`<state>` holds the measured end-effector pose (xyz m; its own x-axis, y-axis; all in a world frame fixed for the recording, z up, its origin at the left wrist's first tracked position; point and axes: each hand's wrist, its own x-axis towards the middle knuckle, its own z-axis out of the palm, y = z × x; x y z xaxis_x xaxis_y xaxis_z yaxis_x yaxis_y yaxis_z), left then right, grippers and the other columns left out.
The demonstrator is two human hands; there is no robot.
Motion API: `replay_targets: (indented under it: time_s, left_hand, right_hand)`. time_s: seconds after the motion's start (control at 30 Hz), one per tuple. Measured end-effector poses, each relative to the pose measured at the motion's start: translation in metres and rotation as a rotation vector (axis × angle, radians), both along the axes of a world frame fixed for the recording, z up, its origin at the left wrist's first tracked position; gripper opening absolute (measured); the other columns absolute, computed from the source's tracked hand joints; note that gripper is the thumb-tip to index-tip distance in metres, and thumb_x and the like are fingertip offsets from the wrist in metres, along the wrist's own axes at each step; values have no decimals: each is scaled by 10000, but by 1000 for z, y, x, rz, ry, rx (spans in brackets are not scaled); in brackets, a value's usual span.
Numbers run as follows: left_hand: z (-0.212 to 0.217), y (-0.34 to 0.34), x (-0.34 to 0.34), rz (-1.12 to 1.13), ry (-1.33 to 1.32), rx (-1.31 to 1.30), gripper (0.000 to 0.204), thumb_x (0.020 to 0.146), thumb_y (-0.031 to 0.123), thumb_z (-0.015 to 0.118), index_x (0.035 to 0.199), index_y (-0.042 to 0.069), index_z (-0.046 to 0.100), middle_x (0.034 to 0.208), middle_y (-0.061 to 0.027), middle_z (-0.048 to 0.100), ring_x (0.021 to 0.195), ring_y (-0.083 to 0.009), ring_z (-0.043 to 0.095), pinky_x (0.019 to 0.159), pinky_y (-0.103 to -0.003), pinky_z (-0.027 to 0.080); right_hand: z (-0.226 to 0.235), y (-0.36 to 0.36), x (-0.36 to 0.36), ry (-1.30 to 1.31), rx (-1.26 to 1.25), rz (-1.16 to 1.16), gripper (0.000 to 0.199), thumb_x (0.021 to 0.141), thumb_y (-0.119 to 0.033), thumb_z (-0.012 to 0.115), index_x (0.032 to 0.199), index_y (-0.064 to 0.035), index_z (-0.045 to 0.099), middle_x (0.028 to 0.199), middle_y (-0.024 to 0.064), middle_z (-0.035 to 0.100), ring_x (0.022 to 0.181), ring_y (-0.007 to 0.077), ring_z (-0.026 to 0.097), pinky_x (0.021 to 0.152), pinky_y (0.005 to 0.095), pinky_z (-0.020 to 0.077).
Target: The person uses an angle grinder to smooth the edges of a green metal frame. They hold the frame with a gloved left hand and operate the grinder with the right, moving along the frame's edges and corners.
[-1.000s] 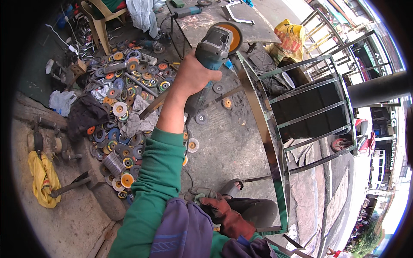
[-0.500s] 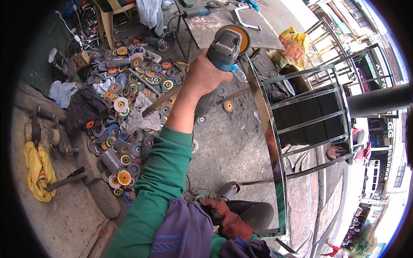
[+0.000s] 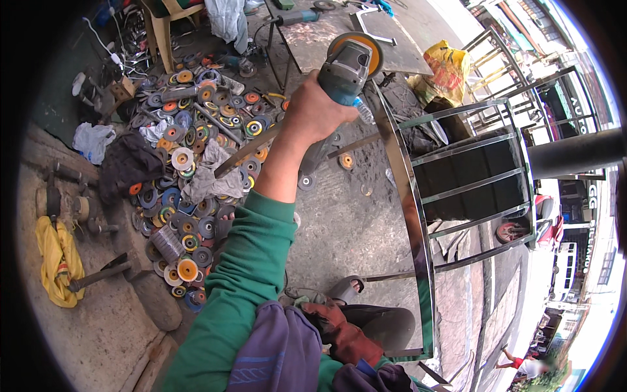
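My bare left hand (image 3: 318, 110), in a green sleeve, is wrapped round an angle grinder (image 3: 343, 70), held out ahead of me. Its orange-faced disc (image 3: 373, 57) is close to the far end of a metal frame with crossbars (image 3: 406, 179); I cannot tell if they touch. The grinder's rear body is partly behind my wrist. Low in the view, a reddish glove-like covering (image 3: 346, 333) lies by my bent dark-trousered leg. It seems to be my right hand's glove, but its fingers do not show clearly.
Many used grinding discs (image 3: 189, 225) and rags cover the floor at left. Ahead stands a worktable (image 3: 385, 55) with another power tool (image 3: 297, 18). A yellow sack (image 3: 445, 68) sits beyond the frame. A yellow bag (image 3: 57, 261) hangs at far left; a distant person (image 3: 522, 364) is at lower right.
My left hand and the grinder have shifted slightly upward and to the right, and the disc shows more of its face. The distant person at lower right has moved further into view.
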<state>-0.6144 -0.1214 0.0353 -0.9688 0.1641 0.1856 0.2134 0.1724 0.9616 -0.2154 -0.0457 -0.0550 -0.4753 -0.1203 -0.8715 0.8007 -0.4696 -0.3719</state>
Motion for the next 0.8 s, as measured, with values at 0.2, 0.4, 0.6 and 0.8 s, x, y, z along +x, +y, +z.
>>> replay_targets:
  time_s: [0.2, 0.4, 0.6, 0.8]
  left_hand:
    - [-2, -10, -2, -46, 30, -9, 586, 640, 190, 878, 1159, 1, 682, 1035, -154, 762, 947, -278, 736, 884, -394, 581]
    - [3, -11, 2, -17, 9, -30, 595, 637, 205, 875, 1164, 12, 678, 1067, -199, 768, 1003, -353, 763, 903, -429, 591]
    - [-1, -12, 3, -37, -42, -31, 605, 643, 186, 874, 1177, -9, 666, 1069, -197, 768, 990, -344, 761, 903, -422, 588]
    - [-11, -9, -4, -59, 40, 12, 594, 644, 177, 879, 1167, -6, 666, 1053, -202, 760, 954, -327, 756, 871, -420, 583]
  right_hand:
    - [-15, -2, 0, 47, -187, -70, 403, 1003, -102, 677, 1376, 45, 638, 1225, 133, 751, 1102, 228, 736, 982, 337, 591]
    - [39, -5, -42, 328, -57, -162, 551, 956, -141, 683, 1453, 71, 574, 1364, 201, 703, 1275, 290, 686, 1130, 399, 526]
    - [136, 3, -152, 1068, 645, 366, 435, 983, -146, 673, 1408, -52, 676, 1262, 114, 765, 1125, 223, 738, 1015, 367, 562]
    - [105, -77, -247, 1702, 910, 152, 386, 917, -216, 751, 1281, -95, 715, 1145, 114, 745, 1085, 276, 717, 985, 396, 560]
